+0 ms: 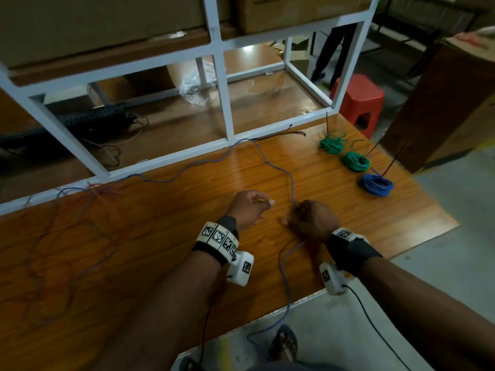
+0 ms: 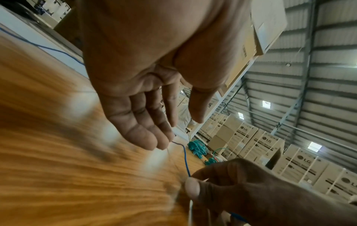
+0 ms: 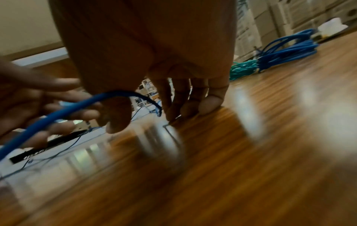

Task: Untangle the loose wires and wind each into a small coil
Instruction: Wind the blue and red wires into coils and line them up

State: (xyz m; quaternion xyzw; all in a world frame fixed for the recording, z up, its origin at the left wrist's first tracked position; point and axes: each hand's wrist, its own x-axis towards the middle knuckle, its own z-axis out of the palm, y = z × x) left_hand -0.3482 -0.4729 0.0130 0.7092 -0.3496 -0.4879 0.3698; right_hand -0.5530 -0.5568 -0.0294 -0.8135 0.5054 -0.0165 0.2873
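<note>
- right hand (image 1: 312, 219) over the near-centre of the wooden table (image 1: 160, 263); pinches a blue wire (image 1: 290, 180) between thumb and fingers, the right wrist view shows the wire looped over the thumb; grip narrow, holding the wire
- left hand (image 1: 247, 208) just beside it, to its left; the left wrist view shows fingers (image 2: 142, 126) straight and relaxed, thumb apart, nothing held; the wire passes close by the fingertips, contact unclear
- blue wire runs from the right hand away across the table to the white metal frame (image 1: 227, 113), then left along the frame's foot; the other way it drops off the near table edge to the floor
- far left: a loose tangle of red and blue wires (image 1: 88, 199) spread on the table, blurred, not sorted
- far right: three finished coils in a row; green coil (image 1: 332, 144), second green coil (image 1: 355, 161), blue coil (image 1: 377, 184); each has a dark stick-like end standing up, cannot tell what it is
- step in hand, my read: start of winding the fourth wire; no loops stacked on either hand yet, only one turn at the right thumb
- progress: three done, one long blue wire in hand, the red and blue tangle untouched
- next move likely calls for: left hand takes the free run and feeds it while the right holds the loop; slack from the frame side must pull clear
- risk: the far run leads toward the tangle and may snag there; the end hanging off the edge may drag
</note>
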